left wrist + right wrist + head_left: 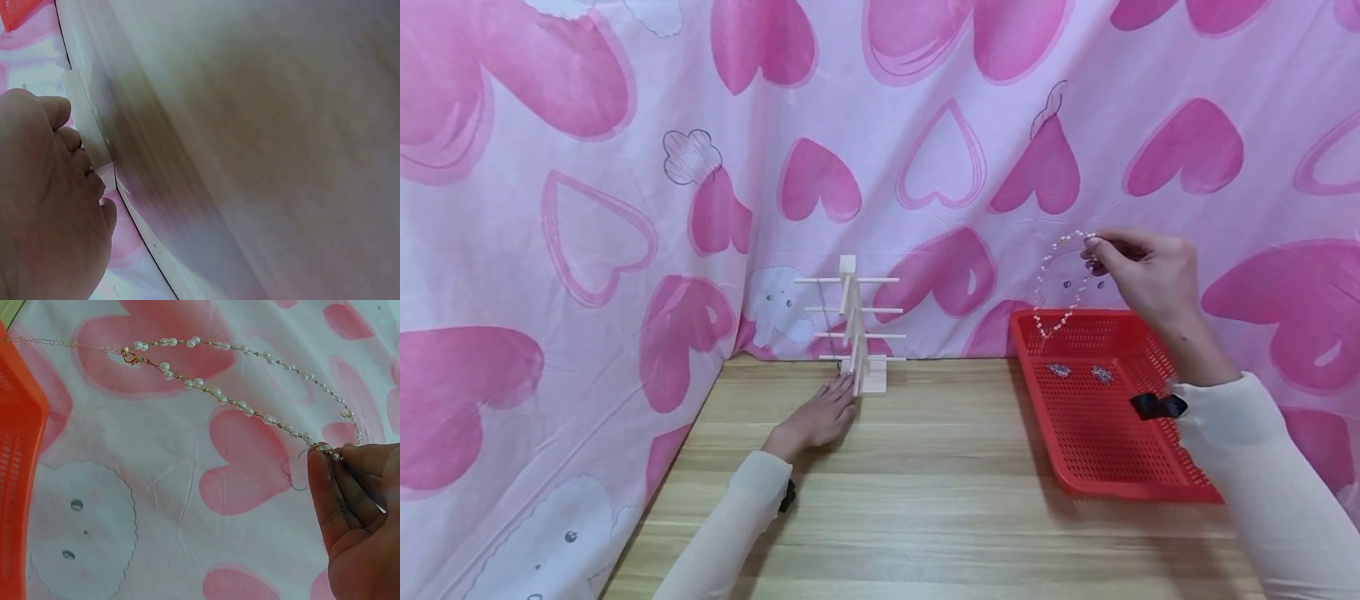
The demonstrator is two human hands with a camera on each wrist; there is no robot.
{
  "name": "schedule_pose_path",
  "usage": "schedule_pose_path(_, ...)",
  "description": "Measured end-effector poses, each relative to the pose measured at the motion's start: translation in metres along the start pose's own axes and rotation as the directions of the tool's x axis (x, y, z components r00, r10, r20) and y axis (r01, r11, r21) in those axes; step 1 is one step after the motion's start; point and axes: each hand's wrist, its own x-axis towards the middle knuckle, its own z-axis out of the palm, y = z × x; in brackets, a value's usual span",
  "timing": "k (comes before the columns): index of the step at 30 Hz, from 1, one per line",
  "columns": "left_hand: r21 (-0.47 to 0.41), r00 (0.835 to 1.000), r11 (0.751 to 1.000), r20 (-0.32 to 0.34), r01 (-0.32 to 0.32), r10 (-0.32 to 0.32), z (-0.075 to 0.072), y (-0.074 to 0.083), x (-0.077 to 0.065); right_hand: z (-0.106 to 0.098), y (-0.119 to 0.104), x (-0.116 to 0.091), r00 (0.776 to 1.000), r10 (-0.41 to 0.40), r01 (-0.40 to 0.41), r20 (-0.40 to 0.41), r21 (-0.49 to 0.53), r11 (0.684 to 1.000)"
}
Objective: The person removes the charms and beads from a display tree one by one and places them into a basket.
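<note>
Your right hand (1142, 271) is hanging raised above the far edge of the basket (1150, 475), and its fingertips (320, 464) are pinching a pearl necklace (1060, 283) at the top of its loop. The necklace is dangling free in the air in front of the cloth (587, 208), its lowest beads hovering just over the far left corner of the basket; in the right wrist view you are seeing its two strands (206, 384) running away from your fingers to a small gold clasp (129, 358) with a thin chain beyond it. The basket is sitting at the right side of the desk (925, 500), against the cloth, and two small sparkly pieces (1060, 370) are lying on its floor near the far edge, with a dark bow (1157, 406) resting near its right rim, beside your sleeve. Your left hand (820, 417) is lying flat on the desk with its fingers straight, the tips touching the base of the wooden rack (856, 333), holding nothing. The rack is standing upright near the far edge of the desk, left of the basket and well apart from it, its thin rungs sticking out to both sides. In the left wrist view your fingers (75, 156) are pressing against pale wood, though the picture is too blurred for more detail.
</note>
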Motion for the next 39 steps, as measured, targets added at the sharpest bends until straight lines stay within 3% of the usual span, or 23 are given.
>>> schedule_pose_path(6,-0.003,1.000,1.000,0.004,0.005,-0.005,0.002,-0.001,0.001,-0.014,0.001,0.000,1.000,0.018,-0.017,-0.016,0.040,0.999)
schedule_pose_path(12,-0.005,1.000,1.000,0.004,0.005,-0.005,0.001,-0.001,0.001,-0.027,0.006,-0.001,0.999,0.045,-0.045,0.000,-0.033,0.998)
schedule_pose_path(18,-0.021,1.000,1.000,-0.009,-0.001,0.001,0.004,-0.003,0.003,-0.034,0.017,-0.006,1.000,0.015,-0.014,0.010,-0.089,0.996)
schedule_pose_path(24,0.005,1.000,1.000,-0.011,-0.002,0.002,0.009,-0.007,0.004,-0.037,0.030,-0.013,0.999,0.035,-0.031,0.025,-0.140,0.990)
schedule_pose_path(33,-0.003,1.000,1.000,-0.015,-0.011,0.011,0.003,-0.003,0.002,-0.036,0.046,-0.024,0.995,0.084,-0.073,0.049,-0.194,0.978)
schedule_pose_path(39,0.002,1.000,1.000,-0.022,-0.010,0.010,0.004,-0.003,0.002,-0.031,0.061,-0.033,0.996,0.070,-0.054,0.058,-0.238,0.970)
